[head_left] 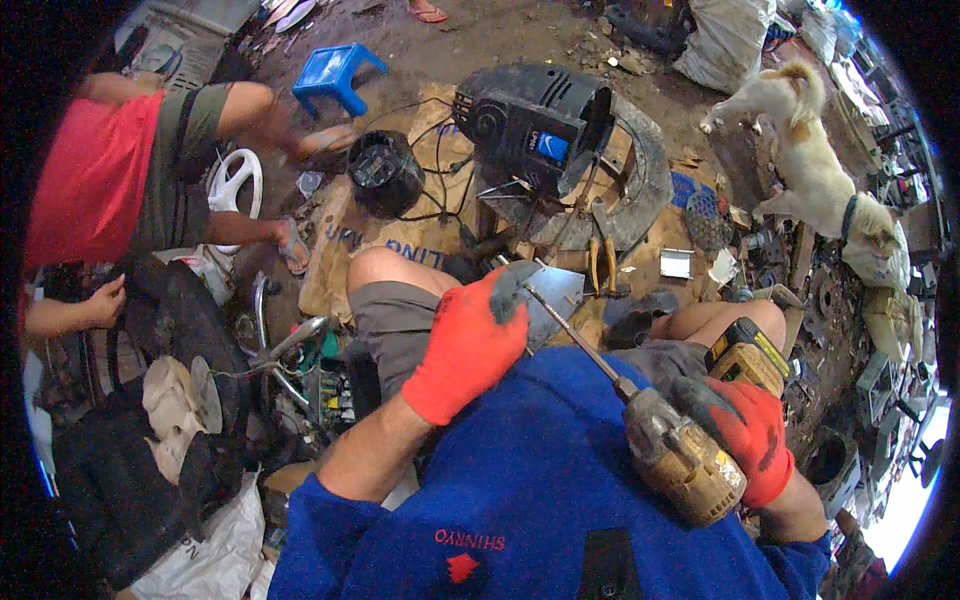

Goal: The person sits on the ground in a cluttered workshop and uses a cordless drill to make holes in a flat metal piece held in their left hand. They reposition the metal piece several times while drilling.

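My right hand (742,430), in a red-and-grey work glove, grips a worn yellow-brown cordless impact driver (685,455). A long thin driver bit (575,335) runs from its chuck up to the left. My left hand (475,335), gloved alike, has its fingers curled together at the bit's far end; what they pinch is hidden. Just beyond lies a flat grey metal piece (560,292) by my lap. Farther off, a black rounded plastic housing (530,125) rests on a dark ring-shaped base (650,185), with pliers (602,255) beside it.
Flattened cardboard (320,270) covers the ground ahead, with a black motor-like part (385,175) and cables. A blue stool (335,75) stands far left, near a person in red (95,180). A white-and-tan dog (815,170) stands right, beside scrap. Metal tubing (285,365) lies left.
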{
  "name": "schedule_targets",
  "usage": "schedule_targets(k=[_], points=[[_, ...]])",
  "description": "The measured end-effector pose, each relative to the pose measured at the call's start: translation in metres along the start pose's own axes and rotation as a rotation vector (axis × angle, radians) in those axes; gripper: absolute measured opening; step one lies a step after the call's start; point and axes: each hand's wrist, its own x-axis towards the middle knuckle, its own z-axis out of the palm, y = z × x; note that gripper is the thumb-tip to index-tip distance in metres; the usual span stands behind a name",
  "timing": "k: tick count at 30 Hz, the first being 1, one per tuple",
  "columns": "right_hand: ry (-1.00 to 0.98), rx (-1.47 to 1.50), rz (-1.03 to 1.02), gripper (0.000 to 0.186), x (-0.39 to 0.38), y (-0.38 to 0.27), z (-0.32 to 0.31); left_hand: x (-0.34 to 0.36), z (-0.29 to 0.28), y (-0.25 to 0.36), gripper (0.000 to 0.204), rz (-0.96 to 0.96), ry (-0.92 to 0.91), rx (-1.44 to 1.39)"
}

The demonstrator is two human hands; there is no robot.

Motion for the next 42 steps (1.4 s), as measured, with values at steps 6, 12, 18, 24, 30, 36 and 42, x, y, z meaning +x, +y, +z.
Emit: schedule_targets(k=[6, 12, 18, 24, 30, 36, 42], points=[[-0.026, -0.069, -0.106, 0.041, -0.002, -0.008, -0.005, -0.001, 0.005, -0.001, 0.034, 0.081, 0.063, -0.023], [-0.031, -0.028, -0.066, 0.04, -0.009, -0.004, 0.001, -0.002, 0.008, 0.0, 0.032, 0.112, 0.089, -0.02], [-0.017, -0.1, -0.088, 0.041, -0.007, -0.01, -0.005, -0.003, 0.004, 0.006, 0.034, 0.066, 0.045, -0.028], [-0.042, -0.022, -0.051, 0.042, -0.002, -0.012, -0.007, -0.004, 0.008, 0.003, 0.033, 0.106, 0.085, -0.01], [-0.069, 0.762, 0.269, 0.055, 0.008, -0.009, -0.013, -0.01, 0.007, 0.01, 0.033, 0.058, 0.092, -0.023], [0.063, 1.542, 0.324, 0.061, 0.004, -0.006, 0.007, -0.014, 0.013, 0.008, 0.033, 0.011, 0.223, -0.18], [0.152, 1.614, 0.517, 0.061, 0.011, -0.02, 0.005, -0.013, 0.02, 0.006, 0.032, -0.008, 0.304, -0.261]])
